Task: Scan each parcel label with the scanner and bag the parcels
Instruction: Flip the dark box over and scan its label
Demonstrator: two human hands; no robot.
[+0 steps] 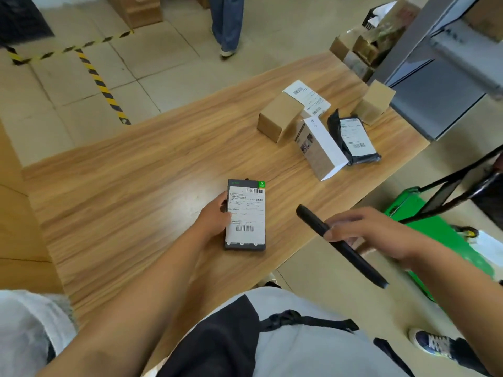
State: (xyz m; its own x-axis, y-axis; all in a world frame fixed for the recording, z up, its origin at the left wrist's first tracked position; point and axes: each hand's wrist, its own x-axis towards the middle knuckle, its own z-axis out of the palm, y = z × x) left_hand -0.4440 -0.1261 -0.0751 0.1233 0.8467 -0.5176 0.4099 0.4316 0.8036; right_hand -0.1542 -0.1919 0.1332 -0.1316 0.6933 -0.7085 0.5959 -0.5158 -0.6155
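Observation:
My left hand (pixel 215 217) grips a flat dark grey parcel (pixel 245 214) by its left edge, just above the wooden table (pixel 130 180); its white barcode label faces up. To the right, my right hand (pixel 373 235) holds a long black scanner (pixel 340 244) over the table's near edge, its tip pointing up-left toward the parcel. More parcels lie at the far right of the table: a brown box (pixel 277 118), a white box (pixel 321 148), a black poly bag with a label (pixel 353 137) and a small brown box (pixel 374 102).
A loose label sheet (pixel 307 97) rests behind the boxes. A green bag (pixel 435 229) on a black frame sits on the floor to the right. Grey shelving (pixel 441 85) stands at the far right. Another person's legs (pixel 227 25) are beyond the table. Yellow-black tape (pixel 100 85) marks the floor.

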